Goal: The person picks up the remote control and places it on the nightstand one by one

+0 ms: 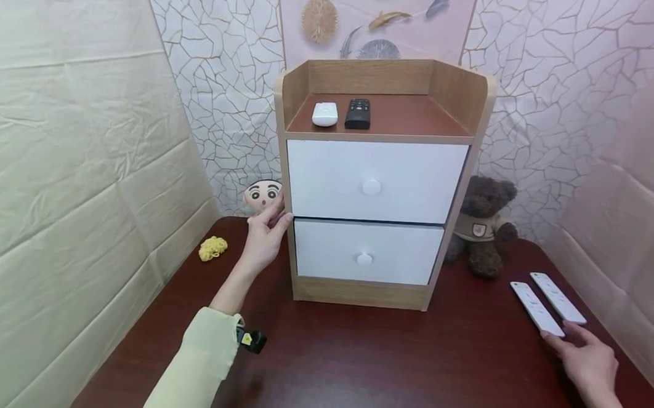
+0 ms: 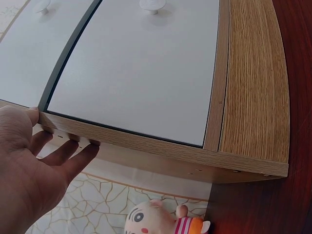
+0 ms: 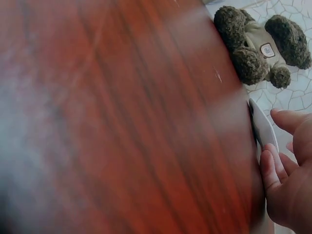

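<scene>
The left hand is grasping the front edge of the cabinet, its thumb at the front and its other fingers against the outer side. The right hand is at the near ends of two white remotes, the left one and the right one, which lie side by side on the surface, in front of the teddy bear. Its fingers seem to touch the left one, but one cannot tell whether they pinch it. The work seems to be at an early point: the cabinet is already steadied, while no white remote is clearly lifted. Both the upper drawer and the lower drawer are closed. A firm hold on a remote is probably what is left first.
</scene>
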`<act>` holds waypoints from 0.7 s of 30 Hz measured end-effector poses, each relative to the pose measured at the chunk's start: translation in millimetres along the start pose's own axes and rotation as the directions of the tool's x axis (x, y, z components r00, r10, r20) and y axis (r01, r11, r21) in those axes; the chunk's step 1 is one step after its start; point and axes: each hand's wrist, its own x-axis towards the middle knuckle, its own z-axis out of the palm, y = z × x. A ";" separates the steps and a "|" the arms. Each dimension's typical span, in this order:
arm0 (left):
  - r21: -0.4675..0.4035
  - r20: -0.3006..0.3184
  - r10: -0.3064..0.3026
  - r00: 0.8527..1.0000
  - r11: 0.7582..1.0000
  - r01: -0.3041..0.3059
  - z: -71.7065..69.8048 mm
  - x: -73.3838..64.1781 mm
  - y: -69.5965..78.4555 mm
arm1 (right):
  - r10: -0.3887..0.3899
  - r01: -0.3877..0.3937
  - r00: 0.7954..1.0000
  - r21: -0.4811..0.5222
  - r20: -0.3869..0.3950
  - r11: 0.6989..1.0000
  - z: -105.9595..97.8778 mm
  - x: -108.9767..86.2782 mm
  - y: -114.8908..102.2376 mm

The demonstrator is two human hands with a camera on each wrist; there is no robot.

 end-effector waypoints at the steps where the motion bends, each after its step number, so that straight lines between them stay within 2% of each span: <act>1: -0.003 0.002 -0.004 1.000 1.000 0.004 0.2 -0.2 0.4 | 0.007 -0.007 1.000 0.003 0.009 1.000 0.6 0.6 0.3; 11: -0.022 0.006 0.004 1.000 1.000 -0.004 0.6 0.0 0.2 | -0.026 0.027 0.999 -0.023 0.020 0.999 8.5 8.6 4.0; 21: -0.023 0.002 0.005 1.000 1.000 -0.005 0.8 -1.2 2.1 | -0.054 0.054 0.998 -0.042 -0.008 0.998 15.6 11.2 7.5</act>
